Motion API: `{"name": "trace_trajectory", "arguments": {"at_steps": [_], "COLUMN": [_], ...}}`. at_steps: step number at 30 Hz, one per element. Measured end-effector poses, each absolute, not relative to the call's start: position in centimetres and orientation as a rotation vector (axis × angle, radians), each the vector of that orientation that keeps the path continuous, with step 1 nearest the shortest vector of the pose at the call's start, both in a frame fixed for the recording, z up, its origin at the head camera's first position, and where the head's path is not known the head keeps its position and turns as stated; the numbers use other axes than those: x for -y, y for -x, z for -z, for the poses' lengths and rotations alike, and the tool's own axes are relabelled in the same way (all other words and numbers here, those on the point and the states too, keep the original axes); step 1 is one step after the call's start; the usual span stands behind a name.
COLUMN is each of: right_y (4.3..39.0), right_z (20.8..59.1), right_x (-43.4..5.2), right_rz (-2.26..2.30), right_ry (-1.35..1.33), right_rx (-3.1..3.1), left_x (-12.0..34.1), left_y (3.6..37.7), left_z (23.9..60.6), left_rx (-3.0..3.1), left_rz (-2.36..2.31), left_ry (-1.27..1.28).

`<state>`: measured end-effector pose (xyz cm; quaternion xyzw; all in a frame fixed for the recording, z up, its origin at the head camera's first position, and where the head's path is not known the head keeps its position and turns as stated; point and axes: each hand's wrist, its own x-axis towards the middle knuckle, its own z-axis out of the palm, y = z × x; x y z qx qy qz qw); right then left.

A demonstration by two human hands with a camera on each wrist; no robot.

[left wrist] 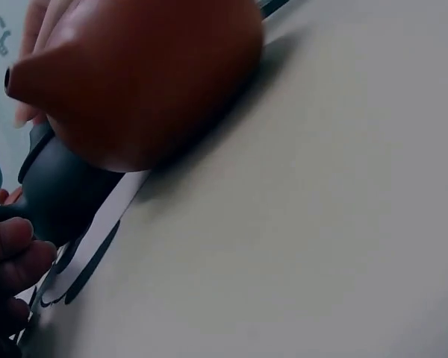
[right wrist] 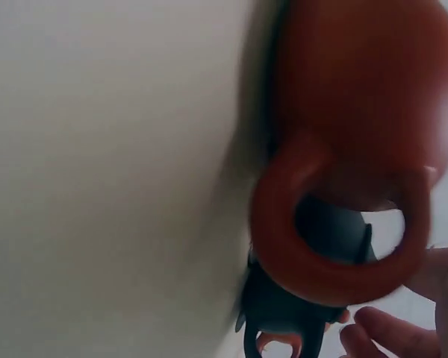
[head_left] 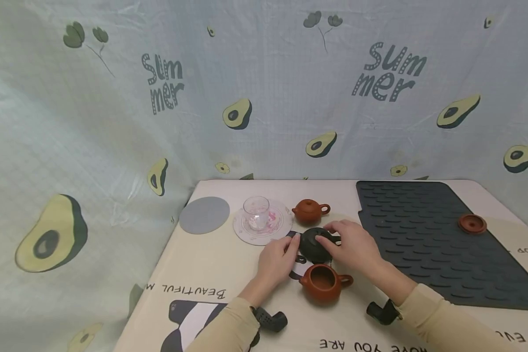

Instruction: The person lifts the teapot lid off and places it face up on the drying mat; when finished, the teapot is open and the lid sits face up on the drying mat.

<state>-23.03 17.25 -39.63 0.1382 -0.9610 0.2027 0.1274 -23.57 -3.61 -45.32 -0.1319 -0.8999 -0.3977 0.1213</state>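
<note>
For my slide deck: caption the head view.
Both hands, left hand and right hand, hold a dark teapot behind an open, lidless brown teapot.

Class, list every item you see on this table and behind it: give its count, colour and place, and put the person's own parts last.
Dark teapot: 1, black, table centre, between both hands.
Open teapot: 1, reddish-brown, no lid, just in front of the dark teapot.
Lidded teapot: 1, reddish-brown, behind the dark teapot.
Loose lid: 1, reddish-brown, on the ribbed mat.
Ribbed mat: 1, dark grey, right side of table.
Glass cup: 1, clear, on the patterned coaster.
Patterned coaster: 1, white and pink, left of the lidded teapot.
Plain coaster: 1, grey, far left.
Backdrop cloth: 1, pale blue, avocado print, behind the table.
Left hand: 1, fingers touching the dark teapot's left side.
Right hand: 1, fingers on the dark teapot's top.
</note>
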Motion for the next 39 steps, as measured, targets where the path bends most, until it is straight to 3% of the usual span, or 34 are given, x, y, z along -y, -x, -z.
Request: {"name": "trace_trajectory", "arguments": {"at_steps": [7,18,39], "right_y": [23.2,23.8,24.0], "right_z": [39.5,39.2,39.7], "right_x": [-16.2,-16.2,-16.7], "right_rz": [-0.402,-0.751,-0.724], "right_ry": [-0.395,-0.292,-0.469], "right_rx": [2.787,2.850,2.815], "left_x": [2.9,3.1,3.3], "left_y": [24.9,24.7,24.7], "left_z": [45.5,45.4,45.4], "left_rx": [2.653,2.630,2.632], "left_rz": [1.108,1.144,1.182], "left_ry": [0.274,0.277,0.277]}}
